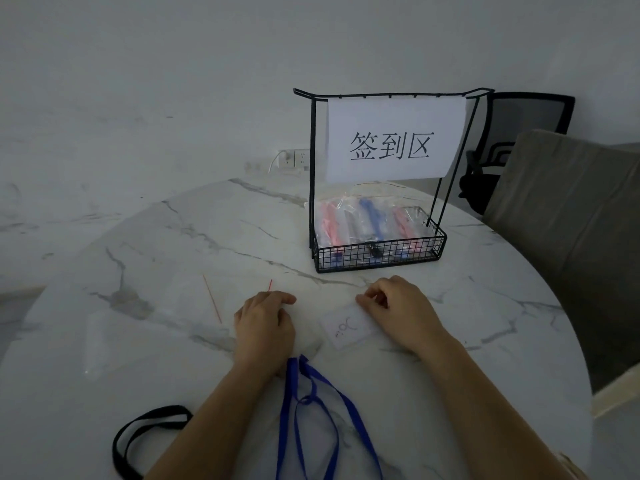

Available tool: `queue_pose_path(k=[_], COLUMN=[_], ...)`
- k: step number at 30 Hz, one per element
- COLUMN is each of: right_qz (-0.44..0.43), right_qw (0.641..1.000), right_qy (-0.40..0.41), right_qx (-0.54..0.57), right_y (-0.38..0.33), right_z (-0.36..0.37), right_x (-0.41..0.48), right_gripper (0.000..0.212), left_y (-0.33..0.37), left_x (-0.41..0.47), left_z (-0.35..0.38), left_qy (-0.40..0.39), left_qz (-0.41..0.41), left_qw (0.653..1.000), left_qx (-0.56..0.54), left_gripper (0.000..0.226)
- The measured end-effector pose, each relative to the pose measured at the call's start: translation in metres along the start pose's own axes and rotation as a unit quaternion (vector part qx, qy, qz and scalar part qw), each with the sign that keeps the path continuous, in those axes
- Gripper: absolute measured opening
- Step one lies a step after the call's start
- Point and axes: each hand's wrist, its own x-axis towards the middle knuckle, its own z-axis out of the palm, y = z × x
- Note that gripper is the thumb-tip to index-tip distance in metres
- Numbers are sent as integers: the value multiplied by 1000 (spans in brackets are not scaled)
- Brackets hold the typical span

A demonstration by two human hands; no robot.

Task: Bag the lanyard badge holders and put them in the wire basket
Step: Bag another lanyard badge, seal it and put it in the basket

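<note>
A clear badge holder (348,329) with a white card lies flat on the marble table (173,237), its blue lanyard (313,410) trailing toward me between my forearms. My right hand (398,306) pinches the holder's far right corner with curled fingers. My left hand (265,323) lies knuckles up with fingers curled on a clear zip bag (270,285); only a short piece of the bag's red strip shows. The black wire basket (381,252) stands beyond my hands and holds several bagged lanyards (367,220), red and blue.
A second clear bag with a red zip strip (212,299) lies left of my left hand. A black lanyard (138,431) loops at the near left. A paper sign (391,140) hangs on the basket's frame. Chairs (571,209) stand at the right.
</note>
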Motion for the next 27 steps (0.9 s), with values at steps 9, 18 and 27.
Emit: queue_pose_path(k=[9,18,27], right_qz=[-10,87,-23], right_qw=[996,950,923], right_qy=[-86,19,-178], right_qx=[21,300,339], right_y=[3,-9,-30], right_z=[-5,-8,-1], right_x=[-5,-1,-10], right_gripper=[63,49,37], left_y=[-2,11,8], left_x=[-2,-2,3], left_z=[1,-8,-9], left_qy=[2,107,-3], left_qz=[3,-25,-57], left_qw=[1000,970,936], left_qx=[-16,-216,-347], left_gripper=[34,33,25])
